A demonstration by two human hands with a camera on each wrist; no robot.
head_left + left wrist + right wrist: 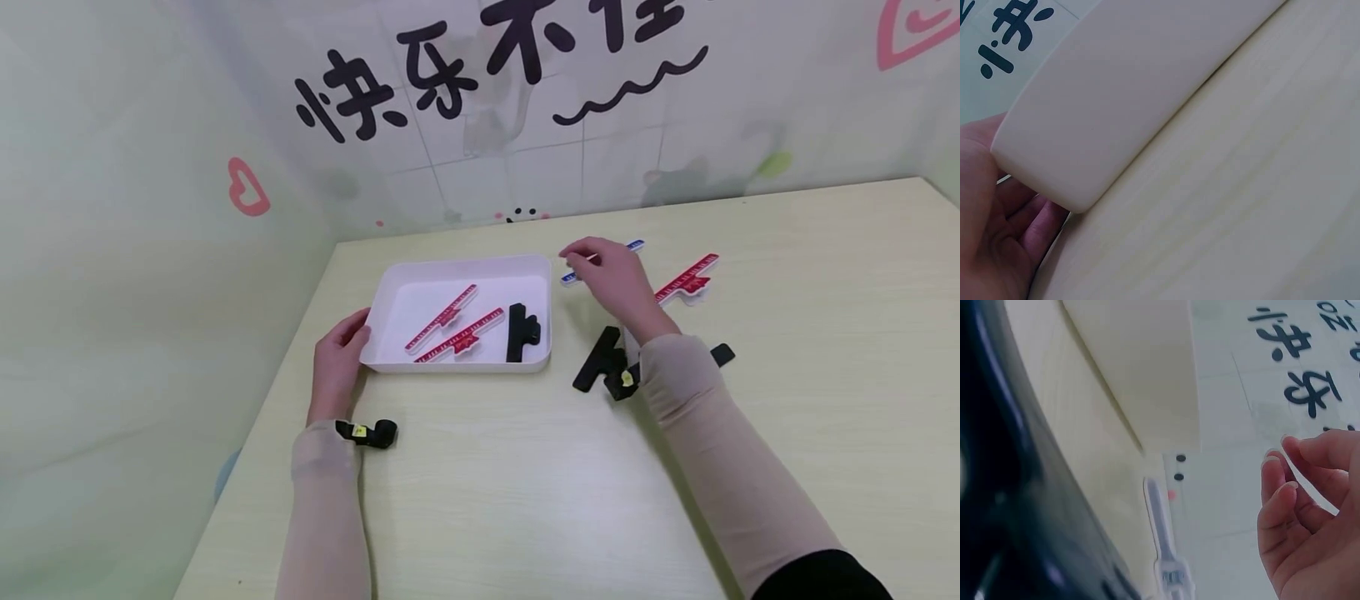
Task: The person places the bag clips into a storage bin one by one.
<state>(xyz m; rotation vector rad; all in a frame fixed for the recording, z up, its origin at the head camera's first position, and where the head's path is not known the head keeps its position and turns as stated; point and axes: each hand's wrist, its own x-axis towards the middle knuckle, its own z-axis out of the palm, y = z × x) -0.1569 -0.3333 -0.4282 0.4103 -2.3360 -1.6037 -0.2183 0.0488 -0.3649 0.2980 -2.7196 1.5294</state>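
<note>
Blue clip (pixel 570 277) lies on the table just beyond the white tray's right side, its long axis slanting from a near end on the left to a far end on the right. Over its middle hangs the right hand (pixel 617 279), by far the nearer of the two; the right-wrist view shows loosely bent fingers, tips slightly apart, nothing between them and clear of the clip. A pinch across that slant, in this judgement, calls for the hand to drop and square up to the bar.

Close by, a black clip (pixel 592 360) sits below the right wrist, and a red clip (pixel 686 279) lies off to the right on a similar slant. To the left stands the white tray (pixel 457 367), holding two red clips and one black. Well apart, at the tray's far left end, the left hand (pixel 339 365) is clamped on its near corner. Behind everything hangs a lettered backdrop (pixel 525 167).
</note>
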